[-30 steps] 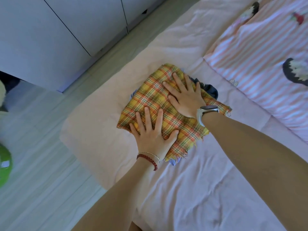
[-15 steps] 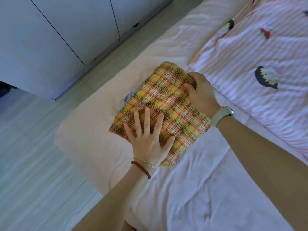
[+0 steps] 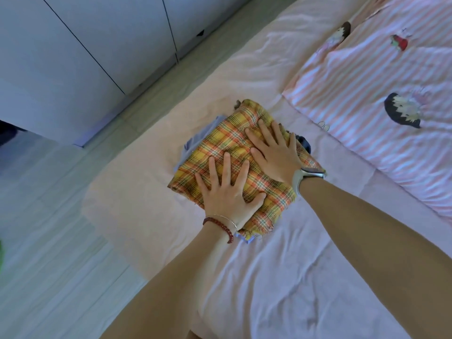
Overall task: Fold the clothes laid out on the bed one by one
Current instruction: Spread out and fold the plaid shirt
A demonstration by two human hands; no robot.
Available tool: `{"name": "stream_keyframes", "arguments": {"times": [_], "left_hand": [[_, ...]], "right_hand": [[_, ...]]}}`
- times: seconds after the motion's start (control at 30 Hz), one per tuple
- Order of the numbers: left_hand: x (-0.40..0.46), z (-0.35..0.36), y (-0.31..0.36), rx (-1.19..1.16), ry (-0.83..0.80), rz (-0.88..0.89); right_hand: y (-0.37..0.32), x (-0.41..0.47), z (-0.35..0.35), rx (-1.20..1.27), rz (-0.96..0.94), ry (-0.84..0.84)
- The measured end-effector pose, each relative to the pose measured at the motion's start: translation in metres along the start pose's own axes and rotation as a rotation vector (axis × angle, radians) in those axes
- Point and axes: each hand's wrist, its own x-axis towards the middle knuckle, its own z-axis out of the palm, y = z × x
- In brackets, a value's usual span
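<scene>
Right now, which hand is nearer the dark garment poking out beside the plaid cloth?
Right. The right hand presses the plaid cloth right beside the dark garment; the left hand presses the cloth's near side, farther off.

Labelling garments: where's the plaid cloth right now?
Head view, centre: the folded plaid cloth lies on the bed near its floor-side edge, left of the striped quilt, pressed flat under both hands.

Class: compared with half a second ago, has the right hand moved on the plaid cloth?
Yes. The right hand has left the far edge of the plaid cloth, beside the striped quilt, and now lies flat on top.
</scene>
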Motion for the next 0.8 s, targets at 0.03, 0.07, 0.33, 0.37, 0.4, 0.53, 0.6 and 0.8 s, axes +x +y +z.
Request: {"name": "stream_keyframes", "arguments": {"times": [0.03, 0.07, 0.33, 0.37, 0.4, 0.53, 0.6, 0.8], "left_hand": [[0.004, 0.0, -0.001, -0.01, -0.029, -0.001], [0.008, -0.001, -0.002, -0.015, -0.058, 0.002], [0.0, -0.049, -0.003, -0.013, -0.186, 0.031], [-0.005, -0.06, 0.003, -0.003, -0.142, 0.034], [-0.011, -0.071, 0.011, 0.008, -0.097, 0.044], [-0.05, -0.115, 0.053, -0.068, 0.032, 0.155], [-0.08, -0.129, 0.076, -0.116, 0.101, 0.219], [-0.188, -0.124, 0.139, -0.268, 0.076, 0.384]], "right_hand": [[0.002, 0.004, -0.001, 0.015, 0.0, -0.024], [0.003, 0.007, -0.004, 0.029, -0.003, -0.045], [-0.003, -0.068, -0.049, 0.45, 0.164, 0.225], [-0.001, -0.087, -0.054, 0.51, 0.201, 0.252], [0.001, -0.107, -0.059, 0.562, 0.227, 0.269], [0.022, -0.198, -0.077, 0.63, 0.355, 0.367], [0.034, -0.249, -0.079, 0.614, 0.444, 0.428], [0.057, -0.421, -0.062, 0.599, 0.697, 0.553]]}}
